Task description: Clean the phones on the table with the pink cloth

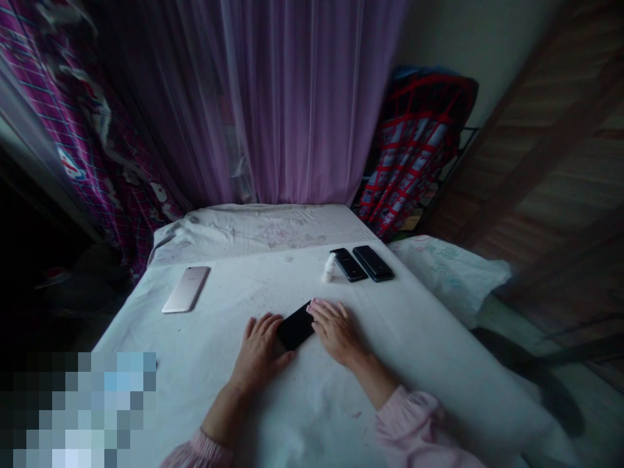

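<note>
A black phone [295, 327] lies flat on the white cloth-covered table [273, 390], between my two hands. My left hand [260, 348] rests palm down at its left end, fingers stretched out and touching the phone's edge. My right hand [335, 331] lies flat at its right end, fingertips on the phone's upper corner. Neither hand lifts the phone.
A rose-gold phone [186, 288] lies at the table's left. Two black phones [348, 264] [373, 262] and a small white bottle [329, 268] sit at the back right. Purple curtains [292, 97] hang behind; a white sack [446, 273] is to the right.
</note>
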